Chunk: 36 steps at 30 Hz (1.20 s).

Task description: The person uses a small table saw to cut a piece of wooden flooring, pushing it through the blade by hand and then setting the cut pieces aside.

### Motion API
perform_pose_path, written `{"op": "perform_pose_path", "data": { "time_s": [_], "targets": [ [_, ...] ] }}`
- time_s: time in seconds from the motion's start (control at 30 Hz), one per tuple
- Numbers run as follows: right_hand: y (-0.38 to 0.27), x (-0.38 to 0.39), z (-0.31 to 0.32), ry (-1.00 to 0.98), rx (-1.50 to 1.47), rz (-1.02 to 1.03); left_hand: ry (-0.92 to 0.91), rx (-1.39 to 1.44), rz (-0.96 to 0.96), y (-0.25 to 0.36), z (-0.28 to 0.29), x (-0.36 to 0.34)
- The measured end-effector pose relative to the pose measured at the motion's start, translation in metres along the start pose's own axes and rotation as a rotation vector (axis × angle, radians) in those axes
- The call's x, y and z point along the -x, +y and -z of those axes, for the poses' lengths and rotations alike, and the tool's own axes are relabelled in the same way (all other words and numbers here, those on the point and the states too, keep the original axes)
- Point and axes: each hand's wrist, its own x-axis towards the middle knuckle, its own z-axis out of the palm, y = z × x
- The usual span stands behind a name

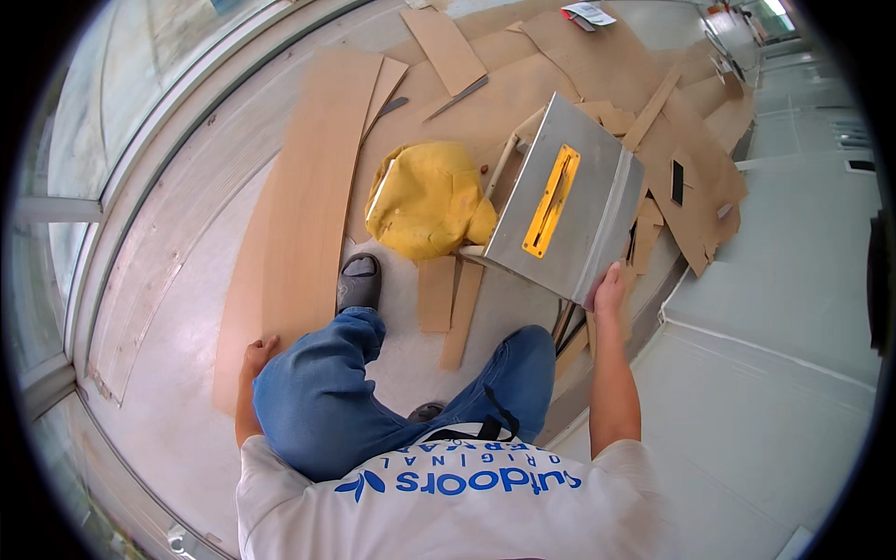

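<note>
A portable table saw (527,210) lies tilted ahead of me, its grey metal top crossed by a yellow slotted insert (552,201). My right hand (609,291) is closed round the near right corner of that top. Against the saw's left side sits a crumpled yellow cloth-like bundle (427,201). A long, wide wood-coloured board (308,187) runs along my left side. My left hand (259,355) is over its near part, beside my knee, with curled fingers; whatever they hold, if anything, is hidden.
Flattened cardboard (616,56) and offcuts cover the floor beyond the saw. Narrow board strips (460,317) lie before my feet. A black rectangular object (677,182) rests on cardboard to the right, near a raised pale surface (765,373). Window frames (56,210) line the left.
</note>
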Motion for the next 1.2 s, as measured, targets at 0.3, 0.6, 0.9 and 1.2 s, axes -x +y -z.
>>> {"op": "perform_pose_path", "data": {
  "time_s": [0.3,0.6,0.9,1.2],
  "targets": [
    [-0.005,-0.012,0.009,0.08,0.251,0.04,-0.066,0.396,0.035,0.006,-0.001,0.091],
    [-0.026,0.002,0.006,0.086,0.273,-0.004,0.228,0.698,-0.057,0.08,0.13,0.141],
    [-0.006,0.0,0.01,0.46,0.177,0.289,-0.017,0.543,-0.415,0.286,0.329,0.188],
    [-0.213,0.249,-0.026,-0.724,-0.833,0.235,-0.231,0.456,-0.638,0.537,0.307,0.219]
  ]
}}
